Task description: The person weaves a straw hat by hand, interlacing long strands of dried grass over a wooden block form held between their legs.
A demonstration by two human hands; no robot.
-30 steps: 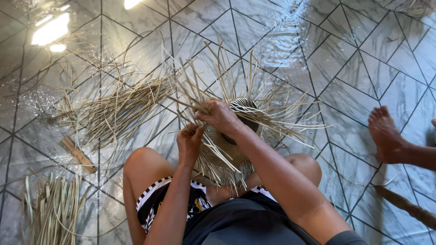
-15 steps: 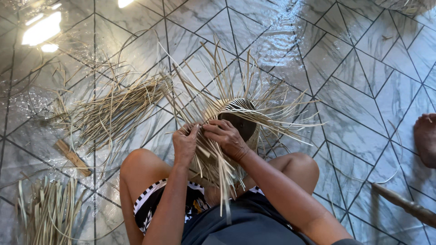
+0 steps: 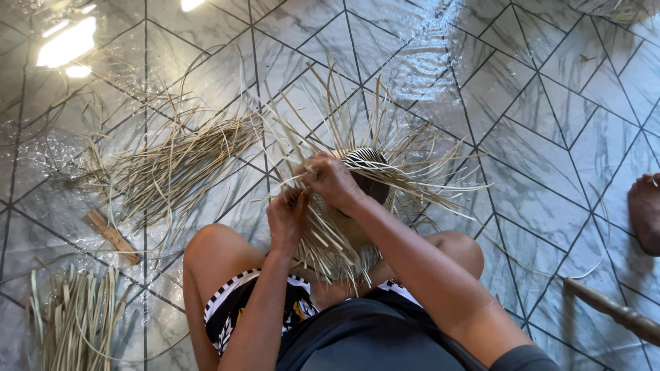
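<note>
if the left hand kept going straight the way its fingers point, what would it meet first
Most likely the right hand, right above the left hand on the half-woven basket; depth is unclear.

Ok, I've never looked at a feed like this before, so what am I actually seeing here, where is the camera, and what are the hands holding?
There is no machine here: this is one view from a camera worn on a person's head, looking down at their own two bare hands. The person sits on a glossy marble-patterned tiled floor with bent knees. Between the knees is a half-woven basket of pale straw, with many loose strands sticking out all round. The right hand grips strands at the basket's near rim; the left hand pinches strands just below it. On the floor to the left lies a loose bundle of straw, a small wooden stick beside it, and another pile of greener strips at the bottom left corner. At the right edge you can see someone else's foot and a wooden pole.
</note>
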